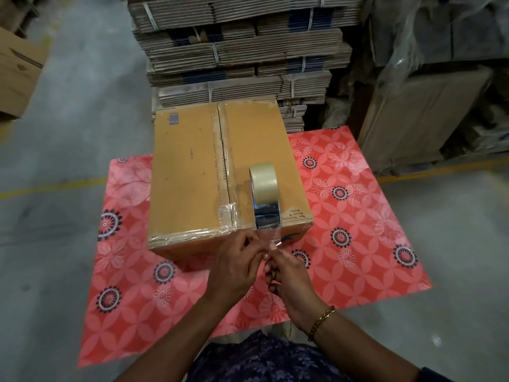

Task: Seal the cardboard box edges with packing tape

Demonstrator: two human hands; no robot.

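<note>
Already the cardboard box (220, 172) sat on the red patterned sheet (358, 216) covering the bench, its centre seam taped from twelve o'clock down to six and the left part of the near top edge taped too. I had the tape roll (265, 193) standing on edge on the lid, toward five o'clock of the box top, right at the near edge. A clear strip of tape (268, 239) ran from it down over that edge to my fingers. My left hand (237, 268) was closed in a pinch on the strip's left side, and my right hand (286, 279) was closed on its free end just beside it, at six o'clock of the box. To my mind the step was to tear or lay this length along the right half of the near edge, which looked unsealed. Doing it well meant keeping the strip taut so it would not fold onto itself, lining half its width on the lid and half on the front face, then pressing outward from the middle toward the corner at four o'clock.
</note>
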